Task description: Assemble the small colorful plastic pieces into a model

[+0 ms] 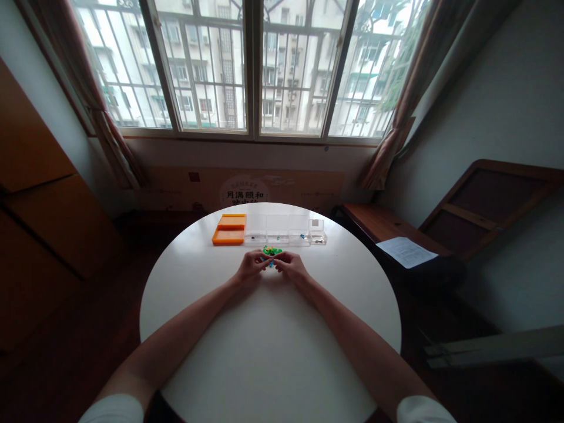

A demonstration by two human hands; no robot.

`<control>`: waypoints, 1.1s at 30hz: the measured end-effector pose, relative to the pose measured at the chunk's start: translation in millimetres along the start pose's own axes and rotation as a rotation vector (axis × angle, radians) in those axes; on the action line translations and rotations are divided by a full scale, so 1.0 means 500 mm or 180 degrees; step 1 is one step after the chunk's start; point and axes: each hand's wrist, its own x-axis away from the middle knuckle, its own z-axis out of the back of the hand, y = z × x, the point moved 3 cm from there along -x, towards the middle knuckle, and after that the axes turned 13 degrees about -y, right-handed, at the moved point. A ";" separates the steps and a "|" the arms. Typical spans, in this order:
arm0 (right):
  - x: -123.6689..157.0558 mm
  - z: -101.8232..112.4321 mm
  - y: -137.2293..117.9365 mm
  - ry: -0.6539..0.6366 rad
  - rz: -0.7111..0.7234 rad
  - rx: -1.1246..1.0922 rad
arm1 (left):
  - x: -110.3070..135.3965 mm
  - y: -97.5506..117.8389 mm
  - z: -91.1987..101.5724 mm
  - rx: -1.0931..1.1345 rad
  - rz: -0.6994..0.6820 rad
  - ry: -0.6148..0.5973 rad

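Note:
Both hands meet over the white round table (264, 329), fingertips almost touching. My left hand (252, 264) is closed in a pinch, and so is my right hand (291, 264). Between them is something small and partly blue, too small to name. Just beyond the fingertips lies a little pile of green and yellow pieces (273, 251), partly hidden by the hands. Farther back stand an open orange box (228, 229) and, to its right, a row of clear plastic boxes (277, 226) with their lids up. A few tiny bits lie in the clear boxes.
A smaller clear box (317, 232) ends the row on the right. Off the table to the right, a paper sheet (406, 251) lies on a brown wooden bench (374, 222). Behind the table are a printed cardboard panel (291, 185) and a barred window (255, 70).

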 end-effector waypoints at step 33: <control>0.000 0.001 0.002 -0.0010 -0.0019 0.0076 | -0.001 0.004 -0.001 -0.0012 0.0009 0.0027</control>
